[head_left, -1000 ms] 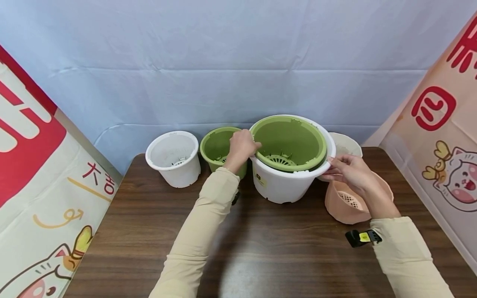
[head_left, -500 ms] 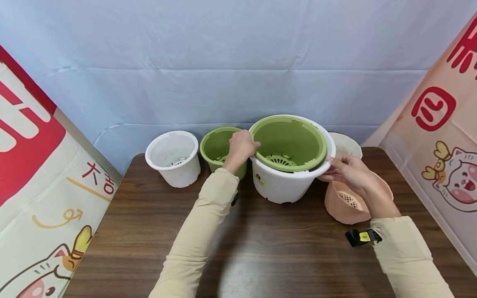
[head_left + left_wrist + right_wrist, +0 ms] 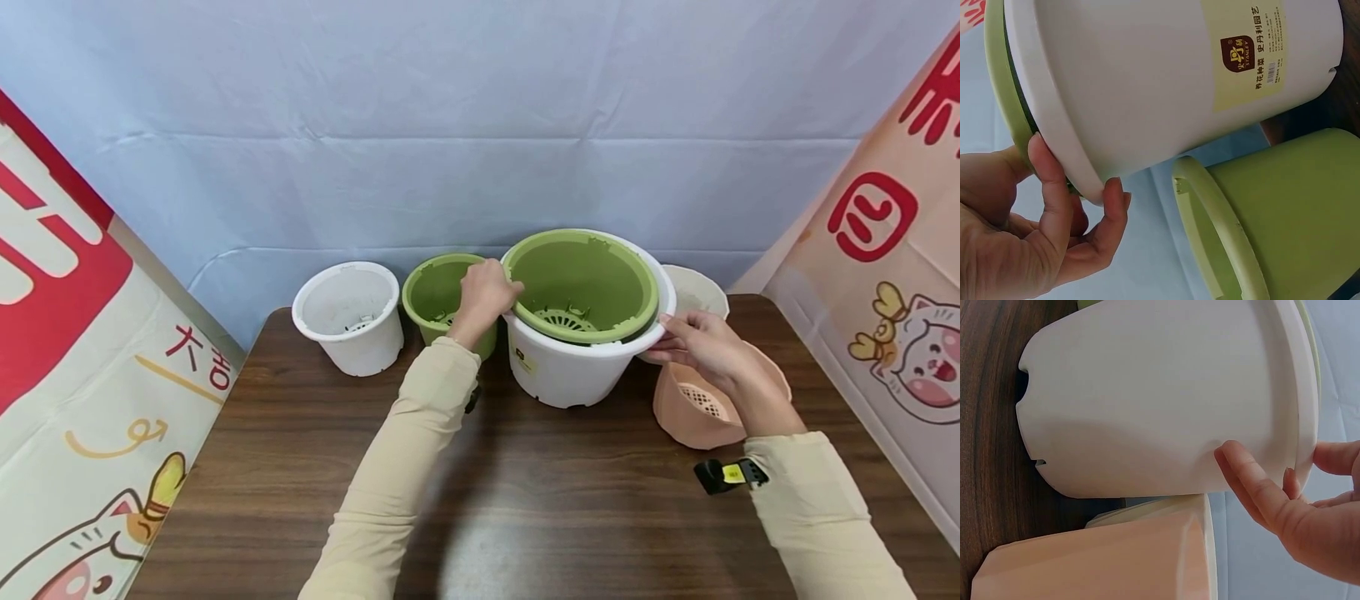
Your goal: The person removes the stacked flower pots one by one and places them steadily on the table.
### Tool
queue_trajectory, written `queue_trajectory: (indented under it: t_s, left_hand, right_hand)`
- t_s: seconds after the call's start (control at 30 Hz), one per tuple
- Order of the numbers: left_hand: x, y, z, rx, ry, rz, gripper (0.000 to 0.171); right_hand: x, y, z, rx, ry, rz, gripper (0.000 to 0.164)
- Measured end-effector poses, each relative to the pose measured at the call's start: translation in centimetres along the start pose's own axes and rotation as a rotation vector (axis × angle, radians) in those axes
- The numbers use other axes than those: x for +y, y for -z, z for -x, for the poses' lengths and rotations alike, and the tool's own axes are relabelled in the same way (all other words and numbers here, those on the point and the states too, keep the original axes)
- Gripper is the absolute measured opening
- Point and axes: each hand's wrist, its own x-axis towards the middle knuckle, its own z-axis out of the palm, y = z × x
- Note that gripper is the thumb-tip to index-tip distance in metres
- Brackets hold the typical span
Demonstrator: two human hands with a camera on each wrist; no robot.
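A large white plastic flowerpot [image 3: 562,375] stands upright on the table, with a green flowerpot [image 3: 592,271] nested inside it. My left hand [image 3: 486,296] holds the white pot's rim on its left side, the thumb up by the green rim in the left wrist view. On the opposite side my right hand [image 3: 705,342] pinches the white rim. Its thumb lies at the rim's top and its fingers [image 3: 1260,484] rest along the outer wall. A yellow label [image 3: 1247,53] shows on the white pot. The green pot's outer wall is mostly hidden.
To the left stand a smaller green pot [image 3: 431,296] and a white pot [image 3: 363,354]. Right of the nested pair are a cream pot [image 3: 697,292], partly hidden, and a pink pot [image 3: 682,417] under my right forearm. A blue cloth [image 3: 375,192] hangs behind the wooden table [image 3: 540,500].
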Motion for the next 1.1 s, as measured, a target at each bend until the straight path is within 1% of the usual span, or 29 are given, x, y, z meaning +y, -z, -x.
queue_trajectory:
  t_s: [0.23, 0.43, 0.53, 0.83, 1.0, 1.1]
  left_hand:
    - [0.11, 0.21, -0.01, 0.007, -0.003, 0.02, 0.037]
    - [0.09, 0.4, -0.01, 0.015, 0.008, 0.073, 0.033]
    - [0.06, 0.48, -0.03, 0.013, 0.017, 0.087, 0.034]
    - [0.49, 0.58, -0.02, -0.006, 0.037, 0.08, 0.043]
    - [0.76, 0.55, -0.05, 0.005, 0.05, 0.075, 0.045]
    - [0.8, 0.51, -0.09, 0.009, 0.059, 0.088, 0.044]
  right_hand:
    - [0.01, 0.07, 0.01, 0.003, -0.002, -0.006, 0.02]
    - [0.03, 0.12, 0.03, 0.001, -0.005, -0.002, 0.02]
    - [0.03, 0.11, 0.03, -0.001, -0.005, 0.003, 0.02]
    - [0.21, 0.01, -0.25, -0.018, -0.007, 0.023, 0.024]
    - [0.21, -0.03, -0.27, -0.018, -0.003, 0.035, 0.025]
    - [0.14, -0.06, -0.19, -0.016, 0.0, 0.035, 0.025]
